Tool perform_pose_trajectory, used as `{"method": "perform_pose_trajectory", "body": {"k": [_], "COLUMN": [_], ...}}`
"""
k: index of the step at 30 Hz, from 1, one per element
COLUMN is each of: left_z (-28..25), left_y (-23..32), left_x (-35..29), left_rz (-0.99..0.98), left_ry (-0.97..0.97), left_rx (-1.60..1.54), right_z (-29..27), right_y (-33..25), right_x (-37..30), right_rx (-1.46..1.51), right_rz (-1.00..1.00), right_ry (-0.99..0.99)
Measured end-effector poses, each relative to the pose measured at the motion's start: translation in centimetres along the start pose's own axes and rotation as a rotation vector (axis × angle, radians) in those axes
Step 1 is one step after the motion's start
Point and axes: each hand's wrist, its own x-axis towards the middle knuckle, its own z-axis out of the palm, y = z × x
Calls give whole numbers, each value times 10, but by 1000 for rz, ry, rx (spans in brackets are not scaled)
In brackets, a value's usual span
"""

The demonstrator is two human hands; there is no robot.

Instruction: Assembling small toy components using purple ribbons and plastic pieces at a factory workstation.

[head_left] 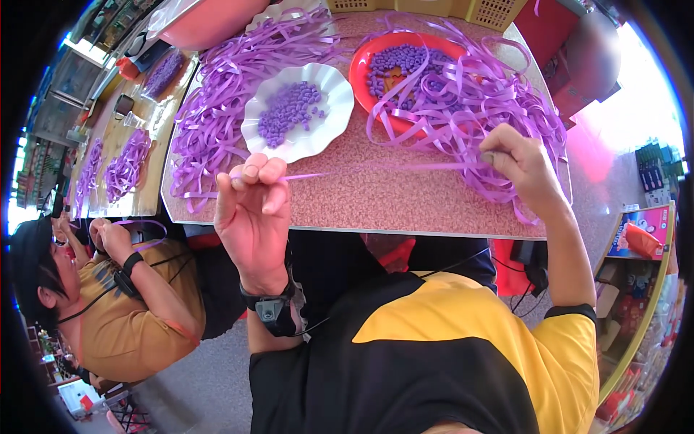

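Note:
A thin purple ribbon (318,174) is stretched nearly level between my two hands, above the near part of the speckled pink table (361,202). My left hand (253,217), palm up with curled fingers, pinches its left end. Closed around the other end is my right hand (522,165), beside a loose ribbon heap (499,94). Just beyond my left hand, a white scalloped plate (331,94) holds small purple beads (285,116). More purple beads (405,61) lie on a red plate (359,69), which the ribbon heap partly covers.
Another pile of purple ribbons (210,116) lies on the table's left side. A pink basin (210,22) and yellow baskets (499,11) stand at the back. At left, a person (137,311) handles ribbon by a wooden table (155,166). A display case (636,282) stands at right.

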Motion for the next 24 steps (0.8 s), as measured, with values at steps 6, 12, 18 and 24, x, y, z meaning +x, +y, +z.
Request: {"method": "perform_pose_trajectory", "body": {"k": [6,12,18,24], "left_z": [-1,-2,12,12], "left_y": [-5,-39,-70,-76], "left_x": [1,16,34,44], "left_rz": [-4,-212,-260,-284], "left_ry": [187,340,365,295], "left_rx": [381,569,698,788], "right_z": [-9,-3,27,35], "right_y": [-11,-38,-52,-37], "right_x": [-8,20,44,50], "right_rx": [-113,-145,-133,-71], "right_rz": [-38,-313,-509,-478], "right_ry": [-30,176,96,145]}}
